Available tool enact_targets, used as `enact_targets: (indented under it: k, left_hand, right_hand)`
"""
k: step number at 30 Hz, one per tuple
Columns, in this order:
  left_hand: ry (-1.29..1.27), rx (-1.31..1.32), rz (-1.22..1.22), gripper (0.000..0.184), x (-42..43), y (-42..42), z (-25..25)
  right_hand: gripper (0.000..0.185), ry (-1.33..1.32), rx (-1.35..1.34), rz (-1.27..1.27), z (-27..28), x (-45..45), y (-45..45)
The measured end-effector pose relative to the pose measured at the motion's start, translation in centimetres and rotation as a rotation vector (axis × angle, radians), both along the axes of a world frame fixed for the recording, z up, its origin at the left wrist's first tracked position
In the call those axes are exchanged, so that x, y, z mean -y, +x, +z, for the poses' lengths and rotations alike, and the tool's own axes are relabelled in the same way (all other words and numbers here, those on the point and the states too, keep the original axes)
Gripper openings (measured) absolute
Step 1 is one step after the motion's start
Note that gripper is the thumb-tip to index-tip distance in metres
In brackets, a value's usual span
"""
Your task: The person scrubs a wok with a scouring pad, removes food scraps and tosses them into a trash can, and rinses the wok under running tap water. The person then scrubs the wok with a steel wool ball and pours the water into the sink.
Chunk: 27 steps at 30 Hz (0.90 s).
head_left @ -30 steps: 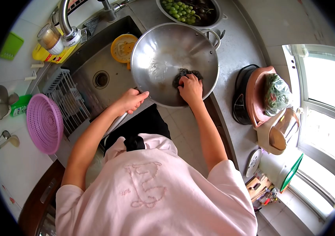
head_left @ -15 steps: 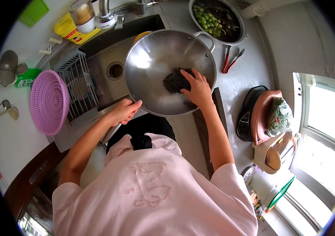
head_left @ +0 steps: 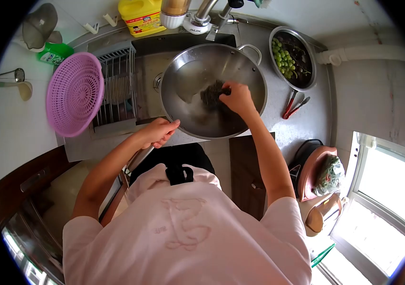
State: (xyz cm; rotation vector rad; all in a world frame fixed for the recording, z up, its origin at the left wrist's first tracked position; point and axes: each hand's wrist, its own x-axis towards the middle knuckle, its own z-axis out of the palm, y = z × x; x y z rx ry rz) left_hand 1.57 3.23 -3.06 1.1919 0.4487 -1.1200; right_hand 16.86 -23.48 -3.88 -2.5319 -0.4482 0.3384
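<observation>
A large steel wok (head_left: 188, 71) is tilted over the sink's edge. My left hand (head_left: 159, 133) is closed round the wok's long handle (head_left: 138, 159) at the near left. Inside the wok, my right hand (head_left: 238, 99) grips a dark, wiry scouring pad (head_left: 210, 95), which touches the bottom. My right fingertips are partly hidden by the pad and smeared a little by motion.
Behind the wok is the sink (head_left: 148, 107) with a faucet (head_left: 200, 21). A dish rack (head_left: 117, 90) and a pink colander (head_left: 76, 95) stand left. A basin (head_left: 313, 71) of grapes (head_left: 282, 57) and red-handled tongs (head_left: 292, 105) lie right.
My view has shifted, so the surroundings sit differently in the frame. My right hand has gone from resting spread on the scouring pad to pinching it. My left hand stays on the handle.
</observation>
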Motion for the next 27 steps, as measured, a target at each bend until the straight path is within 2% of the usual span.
enact_targets:
  k: [6,9,11,13,16,19,20,23,27]
  left_hand:
    - [-0.128,-0.088,0.028,0.052,-0.7,-0.8,-1.9]
    - [-0.180,-0.092,0.026,0.053,-1.2,-1.3,-1.9]
    - [-0.242,-0.110,0.009,0.054,-1.9,-1.5,-2.3]
    - [-0.325,-0.134,-0.014,0.054,-2.5,-1.6,-2.8]
    - [-0.431,-0.229,-0.034,0.054,-3.0,-1.7,-3.9]
    - [-0.631,-0.321,-0.038,0.053,-3.8,-1.8,-5.0]
    - [-0.703,-0.345,-0.039,0.053,-4.2,-1.9,-5.3]
    - [-0.951,-0.468,-0.047,0.052,-5.1,-2.0,-6.0]
    - [-1.029,-0.517,-0.055,0.052,-6.3,-2.1,-6.4]
  right_hand:
    - [0.065,0.160,0.102,-0.091,6.5,-4.5,5.4]
    - [0.078,-0.157,0.504,0.074,5.6,-0.6,8.0]
    - [0.067,-0.438,0.324,-0.165,8.0,0.7,7.2]
    - [0.051,-0.392,0.095,-0.128,4.1,5.8,9.7]
    - [0.036,0.063,-0.548,-0.307,9.6,2.9,7.8]
    - [0.045,0.192,-0.565,-0.331,11.5,0.2,7.1]
    - [0.038,0.225,-0.519,-0.337,11.9,-0.6,7.0]
    - [0.034,0.155,-0.438,-0.356,14.5,-3.4,6.4]
    - [0.032,0.114,-0.413,-0.308,14.7,-4.6,6.6]
